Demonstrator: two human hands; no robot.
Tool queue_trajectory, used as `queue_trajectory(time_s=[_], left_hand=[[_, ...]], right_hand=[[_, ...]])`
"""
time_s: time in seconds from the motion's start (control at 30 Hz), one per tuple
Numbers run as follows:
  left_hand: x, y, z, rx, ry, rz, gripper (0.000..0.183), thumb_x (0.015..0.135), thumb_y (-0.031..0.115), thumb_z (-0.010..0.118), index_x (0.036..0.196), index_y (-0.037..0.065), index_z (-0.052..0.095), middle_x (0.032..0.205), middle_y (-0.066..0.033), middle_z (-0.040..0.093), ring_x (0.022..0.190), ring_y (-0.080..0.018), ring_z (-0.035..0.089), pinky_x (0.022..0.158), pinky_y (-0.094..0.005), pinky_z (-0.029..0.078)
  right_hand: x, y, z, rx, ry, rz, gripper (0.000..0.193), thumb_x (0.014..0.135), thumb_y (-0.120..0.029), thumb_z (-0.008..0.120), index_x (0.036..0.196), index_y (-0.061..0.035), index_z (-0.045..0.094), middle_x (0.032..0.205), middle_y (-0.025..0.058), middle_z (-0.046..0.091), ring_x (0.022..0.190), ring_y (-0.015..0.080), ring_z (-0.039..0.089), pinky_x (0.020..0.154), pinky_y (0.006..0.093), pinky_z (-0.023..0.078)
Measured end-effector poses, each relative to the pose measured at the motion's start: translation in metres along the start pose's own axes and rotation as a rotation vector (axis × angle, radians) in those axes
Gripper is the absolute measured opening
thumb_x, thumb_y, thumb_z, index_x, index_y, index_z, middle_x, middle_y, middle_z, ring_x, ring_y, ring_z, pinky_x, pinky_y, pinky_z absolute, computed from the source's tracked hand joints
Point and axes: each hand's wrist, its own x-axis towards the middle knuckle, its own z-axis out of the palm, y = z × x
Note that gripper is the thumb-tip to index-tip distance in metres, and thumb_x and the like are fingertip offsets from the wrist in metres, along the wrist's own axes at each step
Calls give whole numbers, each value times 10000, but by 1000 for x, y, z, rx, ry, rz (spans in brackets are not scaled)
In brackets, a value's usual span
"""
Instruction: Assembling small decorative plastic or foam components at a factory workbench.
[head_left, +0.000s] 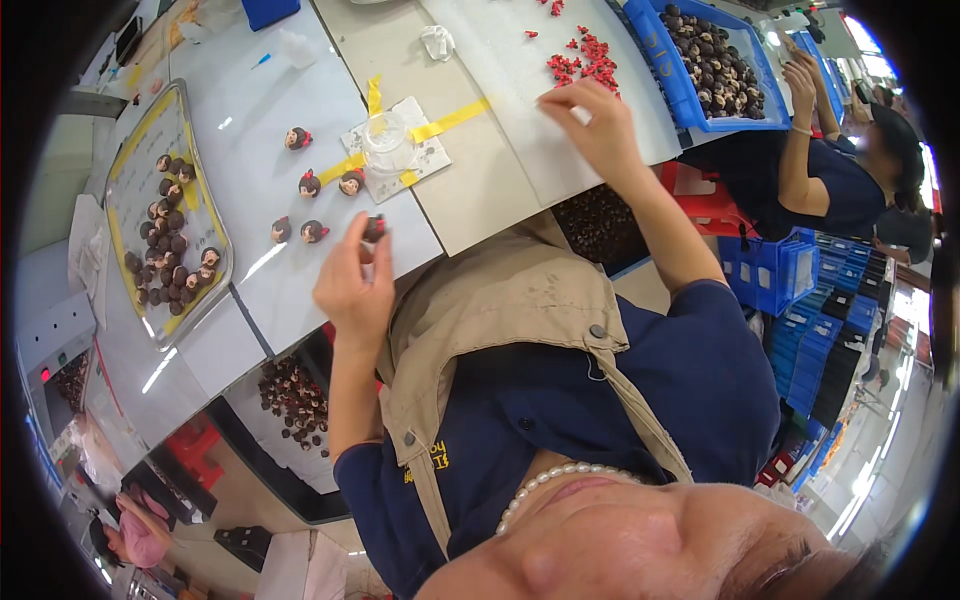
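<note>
My left hand (352, 290) pinches a small dark-haired doll head (375, 229) with a bit of red on it, just over the table's near edge. Farther right, my right hand (592, 122) hangs over the white board, its fingertips drawn together. Whatever they hold, if anything, is too small to make out. Just beyond it lies a scatter of small red bows (598, 62). Several loose doll heads (309, 184) sit left of a clear round holder (388, 142), which is fixed to a white tile with yellow tape.
A metal tray (225, 240) on the left carries several doll heads. At the far right stands a blue crate (690, 118) full of more heads. Beside it another person (840, 170) works with raised hands. Below the table, a bin (285, 480) holds more heads.
</note>
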Motion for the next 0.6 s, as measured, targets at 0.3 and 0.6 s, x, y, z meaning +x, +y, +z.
queue_trajectory(time_s=[0.3,0.6], left_hand=[[15,-37,-9,141,175,20,325,748,85,668,1066,107,603,676,-60,547,588,-225,555,532,-356,439],[53,-115,-100,332,381,-114,215,782,101,642,996,109,641,804,-51,598,635,-179,567,582,-311,454]], right_hand=[[17,19,0,-382,68,-46,124,752,-178,671,829,-82,660,739,72,601,707,245,583,643,349,452],[25,15,4,-355,-34,103,156,773,-192,659,799,-39,643,734,85,585,698,227,577,655,326,451]])
